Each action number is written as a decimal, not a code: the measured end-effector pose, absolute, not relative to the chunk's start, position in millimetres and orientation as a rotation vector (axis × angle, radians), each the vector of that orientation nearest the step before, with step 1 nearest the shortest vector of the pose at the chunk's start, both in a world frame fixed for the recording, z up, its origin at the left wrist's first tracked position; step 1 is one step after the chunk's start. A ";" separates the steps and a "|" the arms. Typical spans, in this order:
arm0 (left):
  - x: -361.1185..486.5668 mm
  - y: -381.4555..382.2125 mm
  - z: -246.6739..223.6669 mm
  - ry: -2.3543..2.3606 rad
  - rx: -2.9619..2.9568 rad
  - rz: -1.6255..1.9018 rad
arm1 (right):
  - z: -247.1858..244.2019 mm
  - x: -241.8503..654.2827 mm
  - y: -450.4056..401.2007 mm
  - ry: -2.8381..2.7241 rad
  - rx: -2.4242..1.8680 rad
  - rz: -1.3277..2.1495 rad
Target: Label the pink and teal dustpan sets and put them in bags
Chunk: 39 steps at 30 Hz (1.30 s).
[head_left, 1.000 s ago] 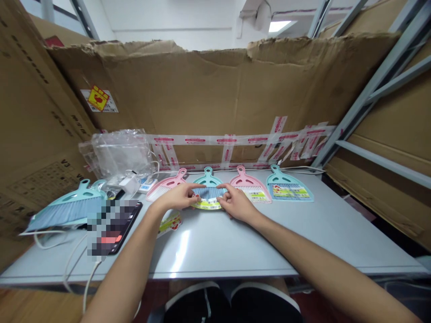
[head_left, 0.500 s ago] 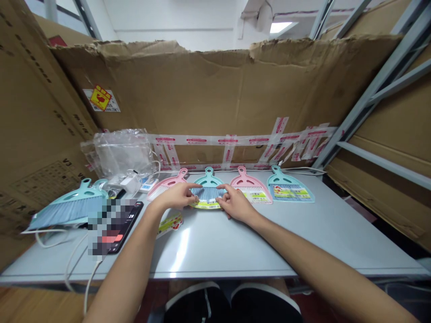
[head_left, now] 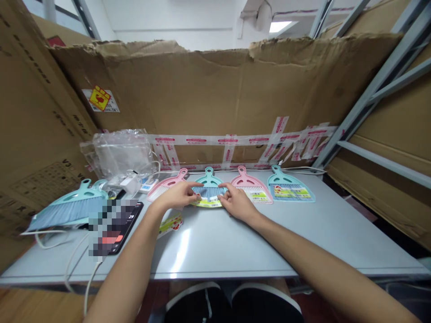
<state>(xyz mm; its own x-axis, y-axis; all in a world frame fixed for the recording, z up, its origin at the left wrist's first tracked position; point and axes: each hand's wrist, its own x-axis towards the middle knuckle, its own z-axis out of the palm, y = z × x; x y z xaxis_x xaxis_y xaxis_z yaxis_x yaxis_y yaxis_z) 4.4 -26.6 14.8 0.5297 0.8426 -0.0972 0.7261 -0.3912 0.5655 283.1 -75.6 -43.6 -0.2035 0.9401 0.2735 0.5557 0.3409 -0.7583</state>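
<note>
The middle teal dustpan (head_left: 209,172) lies flat with its handle away from me, and a blue-bristled brush (head_left: 209,192) rests in it. Across the lower bristles is a yellow-green printed label card (head_left: 210,202). My left hand (head_left: 180,195) pinches the card's left end, index finger reaching over the bristles. At the other end my right hand (head_left: 237,202) grips the card with thumb and bent fingers, some of them hidden. Pink dustpans (head_left: 178,176) (head_left: 241,172) lie on either side, partly covered by my hands.
Another labelled teal dustpan (head_left: 276,170) is at the right. On the left are a teal dustpan set (head_left: 72,204), a phone (head_left: 124,229), cables, a power strip (head_left: 148,185) and clear plastic bags (head_left: 121,150). A loose label card (head_left: 170,224) lies near my left forearm. Cardboard (head_left: 215,94) walls the grey table (head_left: 235,246).
Both hands stay at the middle teal dustpan. The label card and my fingertips have shifted slightly, with the card's lower edge a little farther from me.
</note>
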 end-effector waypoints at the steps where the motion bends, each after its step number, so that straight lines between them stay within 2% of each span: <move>1: 5.5 -26.6 14.2 1.270 2.223 0.274 | -44.2 283.1 -74.7 -1.874 -1.322 0.643; 21: 7.5 -25.5 15.3 1.361 2.304 0.328 | -42.1 281.3 -67.7 -1.899 -1.386 0.582; 25: 6.7 -24.0 12.6 1.400 2.321 0.331 | -40.3 279.5 -64.8 -1.975 -1.444 0.451; 33: 7.4 -19.8 3.9 1.434 2.367 0.349 | -26.2 273.1 -68.3 -2.267 -1.581 -0.022; 39: 9.8 -19.3 3.6 1.425 2.412 0.309 | -20.8 270.8 -68.9 -2.365 -1.606 -0.095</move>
<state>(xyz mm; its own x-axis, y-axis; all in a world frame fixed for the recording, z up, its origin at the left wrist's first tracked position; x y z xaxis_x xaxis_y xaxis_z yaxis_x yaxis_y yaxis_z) 9.8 -19.3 3.6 0.4787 0.8777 0.0224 0.8081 -0.4504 0.3795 270.8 -68.9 -20.8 -0.3425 0.9009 0.2665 0.9195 0.3797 -0.1020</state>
